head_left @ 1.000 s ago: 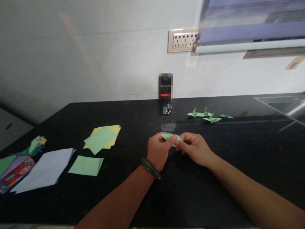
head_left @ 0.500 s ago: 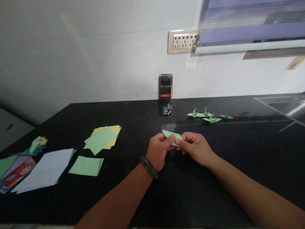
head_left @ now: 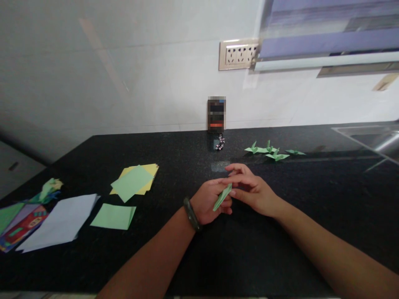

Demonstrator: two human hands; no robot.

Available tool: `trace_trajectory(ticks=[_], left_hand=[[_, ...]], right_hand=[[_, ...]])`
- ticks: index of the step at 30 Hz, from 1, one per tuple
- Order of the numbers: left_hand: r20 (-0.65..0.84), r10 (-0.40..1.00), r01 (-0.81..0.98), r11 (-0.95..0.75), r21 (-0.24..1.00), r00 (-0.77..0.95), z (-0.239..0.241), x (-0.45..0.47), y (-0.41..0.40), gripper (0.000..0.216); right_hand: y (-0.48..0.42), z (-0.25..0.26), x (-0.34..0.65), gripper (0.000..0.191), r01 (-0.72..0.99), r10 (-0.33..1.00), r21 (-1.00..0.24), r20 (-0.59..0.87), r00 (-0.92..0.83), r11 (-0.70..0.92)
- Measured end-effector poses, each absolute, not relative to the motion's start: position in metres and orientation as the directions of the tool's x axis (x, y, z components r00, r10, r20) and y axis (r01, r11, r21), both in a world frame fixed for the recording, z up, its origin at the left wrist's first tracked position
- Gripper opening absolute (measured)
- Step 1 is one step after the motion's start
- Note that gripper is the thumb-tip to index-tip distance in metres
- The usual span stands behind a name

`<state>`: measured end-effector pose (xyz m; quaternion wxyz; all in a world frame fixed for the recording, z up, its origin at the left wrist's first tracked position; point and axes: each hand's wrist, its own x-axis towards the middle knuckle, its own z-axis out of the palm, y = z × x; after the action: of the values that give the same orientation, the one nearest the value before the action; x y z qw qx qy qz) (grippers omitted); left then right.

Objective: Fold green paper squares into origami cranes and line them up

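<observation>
A small folded piece of green paper (head_left: 222, 197) is held up above the dark countertop, its narrow edge tilted toward me. My left hand (head_left: 209, 201), with a dark bangle at the wrist, is closed around it. At the paper's upper end, the thumb and fingers of my right hand (head_left: 254, 189) pinch it, with some fingers stretched beyond. Several green folded paper cranes (head_left: 277, 156) stand on the counter past my right hand. To the left lies a sheet of green paper folded over (head_left: 112, 216).
Green and yellow paper squares (head_left: 134, 182) are stacked at the left, near white sheets (head_left: 64, 222) and a colourful packet (head_left: 23, 228). A phone-like device (head_left: 216, 114) with a beaded strap leans on the wall. A metal-framed panel (head_left: 370, 139) lies at the right.
The folded green paper has turned from lying crosswise to a steep slant with its edge toward me. My right hand's fingers have lifted and spread over its top.
</observation>
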<state>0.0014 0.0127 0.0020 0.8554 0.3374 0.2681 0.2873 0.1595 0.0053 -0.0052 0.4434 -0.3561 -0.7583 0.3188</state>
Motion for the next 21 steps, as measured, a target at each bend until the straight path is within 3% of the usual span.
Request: trace_trajectory(ticks=[4, 8, 11, 13, 21], left_hand=[[-0.277, 0.706, -0.336, 0.597, 0.729, 0.652, 0.0015, 0.0032, 0.0125, 0.016], [-0.283, 0.908, -0.392, 0.394, 0.831, 0.31, -0.0002, 0.0067, 0.0157, 0.028], [-0.252, 0.903, -0.417, 0.39, 0.821, 0.349, -0.0007, 0.0071, 0.0161, 0.049], [-0.198, 0.895, -0.38, 0.358, 0.853, 0.4, -0.0017, 0.0068, 0.0147, 0.042], [-0.159, 0.923, -0.354, 0.288, 0.89, 0.349, -0.0027, 0.0081, 0.0121, 0.022]], right_hand=[[0.0053, -0.0026, 0.16, 0.009, 0.256, 0.833, -0.809, 0.438, -0.336, 0.529], [0.0084, -0.0023, 0.1608, 0.016, 0.273, 0.948, -0.909, 0.282, -0.149, 0.314], [0.009, -0.0022, 0.1592, 0.02, 0.261, 0.979, -0.945, 0.203, -0.002, 0.197], [0.0079, -0.0017, 0.1575, 0.022, 0.253, 0.983, -0.953, 0.182, 0.033, 0.168], [0.005, -0.0012, 0.1576, 0.015, 0.29, 0.943, -0.899, 0.332, -0.037, 0.328]])
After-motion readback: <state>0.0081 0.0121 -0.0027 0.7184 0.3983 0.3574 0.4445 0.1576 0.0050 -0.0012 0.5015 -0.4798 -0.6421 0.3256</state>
